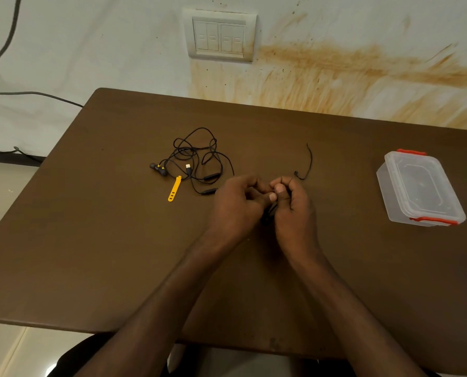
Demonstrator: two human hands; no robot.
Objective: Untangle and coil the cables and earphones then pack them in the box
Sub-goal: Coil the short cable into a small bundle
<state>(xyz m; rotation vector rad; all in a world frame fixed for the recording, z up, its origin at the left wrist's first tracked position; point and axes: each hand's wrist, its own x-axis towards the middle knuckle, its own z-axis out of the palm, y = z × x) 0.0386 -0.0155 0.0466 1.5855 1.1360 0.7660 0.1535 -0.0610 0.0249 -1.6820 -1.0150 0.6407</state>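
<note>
Brown counter (118, 254). Clear lidded box (420, 189), at 3 o'clock, well apart. Left hand (237, 205) and right hand (292, 205), centre, fingers curled, together pinching a thin black cable (307, 164); its free end trails toward 1 o'clock. Tangled earphones (194, 161), 11 o'clock: light, limp, snag-prone; best held near the buds. Yellow strap (174, 189) beside them.

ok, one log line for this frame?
left hand: holds cable | right hand: holds cable | tangle, yellow tie: on table | box: lid on, far right
</note>
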